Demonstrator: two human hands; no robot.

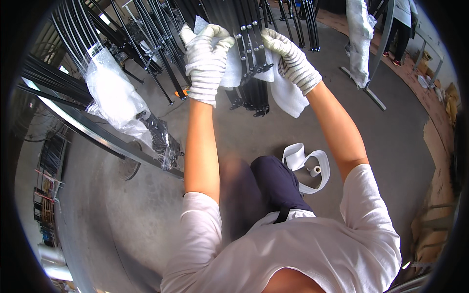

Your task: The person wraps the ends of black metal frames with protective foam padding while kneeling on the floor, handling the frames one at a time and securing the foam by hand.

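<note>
Both my hands wear white gloves with grey stripes and are raised at either side of a bundle of black metal tubes (250,41) with small bright studs. A white foam sheet (233,69) lies behind and around the tubes. My left hand (207,61) has its fingers curled in on the sheet's left part, and a corner sticks up above them. On the other side my right hand (291,61) pinches the sheet near the tubes; its loose end hangs below the wrist. The fingertips are partly hidden by the gloves' folds.
At left, a tube bundle in clear plastic wrap (117,100) leans beside a curved metal rail (93,132). More black tubes (161,53) stand behind. A loose white strip (322,180) and small roll (315,171) lie on the floor. Another person (401,24) stands far right, past a wrapped post (359,46).
</note>
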